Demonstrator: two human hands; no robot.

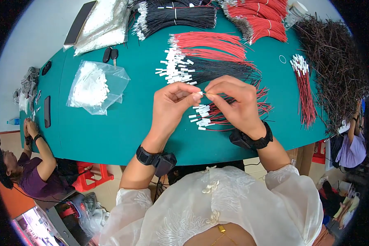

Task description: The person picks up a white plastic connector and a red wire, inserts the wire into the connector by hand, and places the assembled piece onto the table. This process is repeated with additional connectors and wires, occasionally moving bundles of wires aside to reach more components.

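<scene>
Over the near middle of the table, my left hand (171, 101) pinches a small white connector housing (200, 93) between thumb and forefinger. My right hand (238, 102) is closed in a pinch just beside it, on what looks like a thin wire; the fingertips cover most of it, and its colour cannot be told. Beneath and between the hands lie red and black wires (222, 119) with white housings (202, 110) on their left ends. Farther off are a layer of black wires (221, 70) and a row of red wires (209, 41), white housings at their left ends.
Left on the green table (139, 135) are an open plastic bag of white housings (90, 88), keys (110, 55) and phones (47, 110). Tied black (180, 17) and red wire bundles (258, 18) lie at the back. A dark wire heap (332, 65) stands right. A co-worker (37, 168) sits left.
</scene>
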